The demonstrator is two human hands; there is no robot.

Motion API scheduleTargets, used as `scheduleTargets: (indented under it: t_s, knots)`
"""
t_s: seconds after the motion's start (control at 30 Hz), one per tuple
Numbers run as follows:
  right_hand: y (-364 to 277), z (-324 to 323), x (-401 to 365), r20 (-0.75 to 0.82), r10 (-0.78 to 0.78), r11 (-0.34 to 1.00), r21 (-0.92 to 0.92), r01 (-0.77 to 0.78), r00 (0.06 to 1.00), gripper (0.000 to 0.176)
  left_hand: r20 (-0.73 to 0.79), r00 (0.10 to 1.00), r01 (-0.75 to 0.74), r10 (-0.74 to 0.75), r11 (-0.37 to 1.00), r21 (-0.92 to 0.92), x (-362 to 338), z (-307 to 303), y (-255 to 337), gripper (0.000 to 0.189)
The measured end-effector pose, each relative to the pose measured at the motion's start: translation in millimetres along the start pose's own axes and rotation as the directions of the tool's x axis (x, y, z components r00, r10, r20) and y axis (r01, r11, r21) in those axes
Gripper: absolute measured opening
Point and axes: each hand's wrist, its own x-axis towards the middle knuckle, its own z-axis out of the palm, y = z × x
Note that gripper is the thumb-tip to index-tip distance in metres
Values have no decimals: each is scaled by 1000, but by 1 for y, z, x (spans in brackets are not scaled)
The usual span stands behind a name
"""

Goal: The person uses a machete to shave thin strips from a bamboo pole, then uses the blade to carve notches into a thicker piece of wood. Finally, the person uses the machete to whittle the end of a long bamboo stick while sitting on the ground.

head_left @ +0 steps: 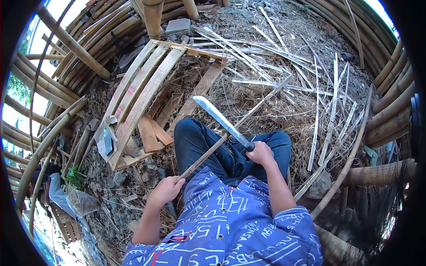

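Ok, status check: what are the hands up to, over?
Left hand gripping thin strip by its near end. Right hand holding long knife by its handle, blade crossing the strip; contact unclear. Person's legs underneath.

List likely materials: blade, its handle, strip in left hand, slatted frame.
Blade: metal, likely steel, bare; bright, reflective face.
Handle: dark, mostly covered by the right hand; material unclear.
Strip: bamboo or wood, seemingly unfinished; dull tan, long and slim.
Slatted frame: wood, probably sawn, apparently uncoated apart from reddish marks; pale, flat boards.
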Motion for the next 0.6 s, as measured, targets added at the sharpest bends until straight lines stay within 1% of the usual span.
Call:
scheduleTargets:
  t_s: [0.1,0.27,0.33,0.37,0.43,0.53,0.57,0.6]
  knots:
    - [1,0,0,-4,0,1000,-8,0,1000,26,8,1000,27,-27,1000,6,-2,-4,9,34]
    - [-1,-5,4,17,19,1000,5,-19,1000,27,-2,1000,12,-12,1000,19,-4,-9,6,34]
    - [3,-9,8,-4,80,997,21,-80,997,28,-7,1000,10,-10,1000,18,-5,-15,1,34]
    - [5,-11,11,-6,81,996,21,-81,997,28,-10,1000,10,-10,999,42,-8,-20,-1,33]
    - [13,-19,17,-36,137,988,82,-134,990,29,-28,999,17,-15,998,60,-17,-29,0,31]
    - [18,-34,21,-35,163,985,55,-161,986,30,20,999,47,-49,997,67,-22,-37,3,33]
    - [18,-36,22,-67,145,989,-8,-146,987,29,18,999,43,-45,997,68,-22,-38,3,33]
    - [18,-36,23,-69,145,989,-7,-146,987,29,17,999,50,-51,998,48,-22,-37,2,32]
